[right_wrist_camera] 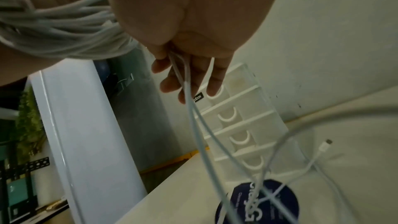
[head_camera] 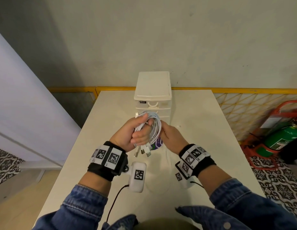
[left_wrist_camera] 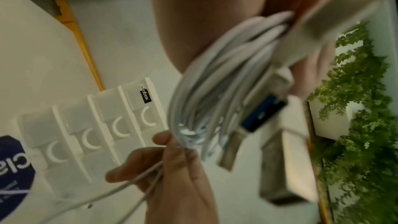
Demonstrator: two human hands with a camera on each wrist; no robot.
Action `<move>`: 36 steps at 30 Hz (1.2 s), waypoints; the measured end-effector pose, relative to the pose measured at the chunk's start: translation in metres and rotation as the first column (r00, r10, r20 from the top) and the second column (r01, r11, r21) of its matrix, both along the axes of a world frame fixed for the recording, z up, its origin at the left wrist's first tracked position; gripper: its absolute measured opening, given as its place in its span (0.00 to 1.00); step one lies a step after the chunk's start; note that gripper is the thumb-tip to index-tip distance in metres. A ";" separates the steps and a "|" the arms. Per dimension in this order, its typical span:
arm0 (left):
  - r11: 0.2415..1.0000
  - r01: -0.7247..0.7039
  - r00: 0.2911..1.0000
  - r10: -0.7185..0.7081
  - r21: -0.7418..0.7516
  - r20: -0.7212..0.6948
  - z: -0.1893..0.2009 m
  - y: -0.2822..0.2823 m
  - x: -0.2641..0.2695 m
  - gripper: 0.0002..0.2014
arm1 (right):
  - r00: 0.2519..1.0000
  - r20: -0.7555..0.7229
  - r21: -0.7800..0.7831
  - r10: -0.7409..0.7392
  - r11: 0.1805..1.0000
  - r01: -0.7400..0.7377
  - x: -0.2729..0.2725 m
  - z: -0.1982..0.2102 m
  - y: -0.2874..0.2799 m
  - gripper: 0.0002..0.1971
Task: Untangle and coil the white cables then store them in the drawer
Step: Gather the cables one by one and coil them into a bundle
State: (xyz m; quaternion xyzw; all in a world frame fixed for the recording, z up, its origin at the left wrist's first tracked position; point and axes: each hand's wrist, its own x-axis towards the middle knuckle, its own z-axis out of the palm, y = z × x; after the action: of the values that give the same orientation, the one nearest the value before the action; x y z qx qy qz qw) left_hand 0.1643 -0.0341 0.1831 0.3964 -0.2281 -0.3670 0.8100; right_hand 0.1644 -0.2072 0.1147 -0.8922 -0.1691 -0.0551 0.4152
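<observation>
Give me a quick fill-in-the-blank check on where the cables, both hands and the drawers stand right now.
1. The left hand grips the coiled bundle of white cables above the ____.
2. The right hand pinches loose strands of ____ cable.
3. Every drawer of the drawer unit is ____.
4. Loose cable lies over a round ____ sticker on the table.

Missing words: table; white; closed; blue

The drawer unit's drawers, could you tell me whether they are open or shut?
Shut: all four visible fronts of the drawer unit sit flush in the wrist views; none is pulled out.
</observation>
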 end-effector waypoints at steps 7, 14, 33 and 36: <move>0.962 -0.105 0.994 0.091 -0.252 -0.068 0.017 -0.004 0.002 0.15 | 0.979 -0.205 0.216 -0.004 0.975 0.049 -0.007 -0.013 0.008 0.11; 0.833 -0.435 0.900 0.396 -0.343 -0.180 0.022 0.004 0.011 0.21 | 0.952 -0.267 0.366 -0.149 0.898 0.244 -0.014 -0.035 0.005 0.05; 0.654 -0.680 0.730 0.647 -0.332 -0.220 0.026 0.035 0.019 0.19 | 0.932 -0.363 0.261 0.006 0.961 0.096 -0.017 -0.053 -0.005 0.09; 0.581 -0.759 0.647 0.721 -0.292 -0.247 0.031 0.042 0.021 0.21 | 0.928 -0.371 0.250 -0.034 0.959 0.135 -0.020 -0.057 -0.009 0.11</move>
State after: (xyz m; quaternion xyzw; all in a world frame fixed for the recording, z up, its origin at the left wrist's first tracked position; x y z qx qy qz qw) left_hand 0.1857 0.0074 0.2136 0.2758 -0.0654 0.0349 0.9584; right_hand 0.1445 -0.2157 0.0573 -0.8283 -0.0415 0.0698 0.5544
